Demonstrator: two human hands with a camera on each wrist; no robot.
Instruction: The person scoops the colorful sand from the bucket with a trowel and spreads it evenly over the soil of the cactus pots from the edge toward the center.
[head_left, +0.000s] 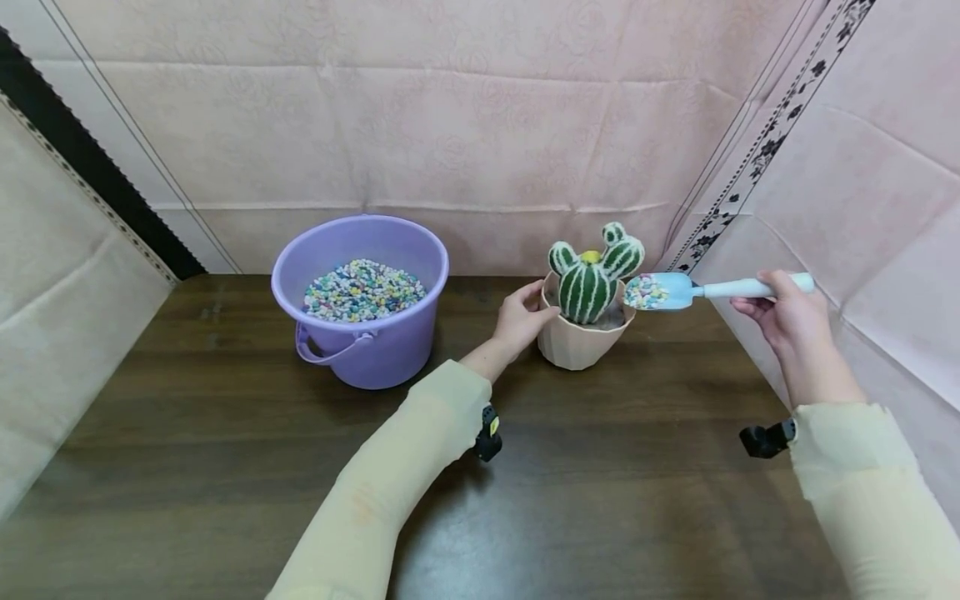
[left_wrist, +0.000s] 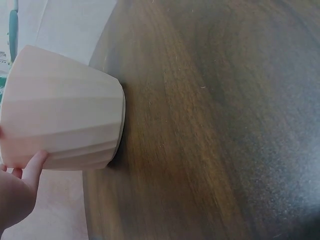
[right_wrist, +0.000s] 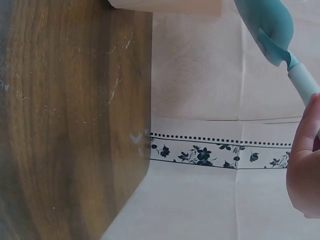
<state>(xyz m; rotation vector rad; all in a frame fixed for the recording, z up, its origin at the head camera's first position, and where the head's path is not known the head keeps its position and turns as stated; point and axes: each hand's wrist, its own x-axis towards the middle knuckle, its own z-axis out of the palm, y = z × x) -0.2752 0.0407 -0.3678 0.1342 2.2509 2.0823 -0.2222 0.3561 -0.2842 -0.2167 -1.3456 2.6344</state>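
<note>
In the head view a green and white knitted cactus (head_left: 588, 292) stands in a cream faceted flowerpot (head_left: 574, 344) on the table. My left hand (head_left: 522, 318) holds the pot's left side near the rim, thumb to the front and fingers behind. The left wrist view has that pot (left_wrist: 65, 112) large, with the thumb pressed on its wall. My right hand (head_left: 795, 321) grips the pale handle of a blue garden trowel (head_left: 677, 291). Colourful pebbles (head_left: 645, 292) lie in its scoop, whose tip overlaps the pot's right rim. The right wrist view shows the scoop's underside.
Left of the pot, a purple bucket (head_left: 382, 354) holds many small multicoloured pebbles (head_left: 363, 290), its handle hanging down in front. Patterned cloth (head_left: 450, 133) rises behind the dark wooden table (head_left: 600, 467) and along both sides.
</note>
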